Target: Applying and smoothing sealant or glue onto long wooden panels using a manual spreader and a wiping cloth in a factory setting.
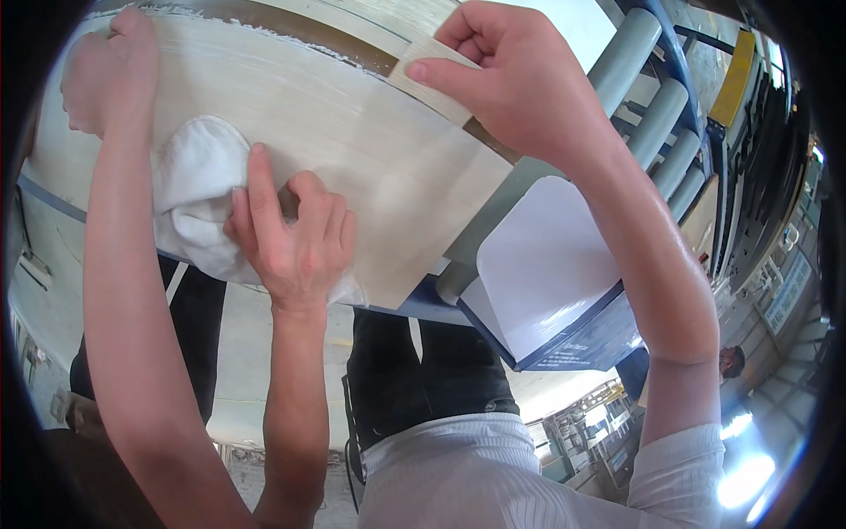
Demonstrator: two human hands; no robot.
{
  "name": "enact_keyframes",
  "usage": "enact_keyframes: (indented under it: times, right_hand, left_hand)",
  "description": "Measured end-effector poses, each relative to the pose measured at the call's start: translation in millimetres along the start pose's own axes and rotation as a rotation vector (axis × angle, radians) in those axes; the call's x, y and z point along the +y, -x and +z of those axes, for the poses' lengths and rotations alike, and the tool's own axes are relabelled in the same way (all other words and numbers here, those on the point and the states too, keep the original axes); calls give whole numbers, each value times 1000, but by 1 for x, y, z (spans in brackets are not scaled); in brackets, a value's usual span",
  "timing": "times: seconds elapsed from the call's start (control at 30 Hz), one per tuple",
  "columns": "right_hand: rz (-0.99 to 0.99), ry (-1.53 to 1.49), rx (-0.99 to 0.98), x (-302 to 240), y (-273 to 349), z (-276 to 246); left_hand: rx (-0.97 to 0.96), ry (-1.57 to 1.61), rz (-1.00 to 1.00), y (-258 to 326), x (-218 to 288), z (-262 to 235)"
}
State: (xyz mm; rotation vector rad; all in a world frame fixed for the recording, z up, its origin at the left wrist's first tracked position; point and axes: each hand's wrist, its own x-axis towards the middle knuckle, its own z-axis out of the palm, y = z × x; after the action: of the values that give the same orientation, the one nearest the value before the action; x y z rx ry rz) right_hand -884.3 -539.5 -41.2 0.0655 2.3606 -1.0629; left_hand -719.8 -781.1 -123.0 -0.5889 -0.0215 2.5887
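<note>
White cloth (198, 172) is lying under a co-worker's hand (304, 242) on a pale board (379, 167). Farther out, the right hand (520, 84) is pinching a pale wooden strip (451, 101) right at the far edge, thumb on its face. Left hand (115, 75) is curling up by the left end, can't tell around what tbh.

left arm (132, 291) reaching far forward and left, elbow slightly bent | left grip (113, 75) curled, finger detail hard to make out | right arm (652, 238) bent at elbow, forearm slanting forward and inward | right grip (511, 75) pinched, thumb (441, 78) extended leftward, fingers (458, 28) folded beyond it
</note>
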Motion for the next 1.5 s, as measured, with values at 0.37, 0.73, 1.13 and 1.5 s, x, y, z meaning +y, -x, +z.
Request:
enact_keyframes:
  times: [0.37,0.73,1.13,1.5]
  right_hand:
    - [9,33,-15,15,9,3]
    - [20,-28,-20,16,9,7]
    - [19,-30,-42,12,6,8]
    - [30,4,-14,16,9,9]
  left_hand:
    - [43,131,-10,4,0,-5]
    - [55,422,-83,3,3,-11]
    - [80,374,-75,6,1,-13]
    - [25,323,-75,5,-4,-10]
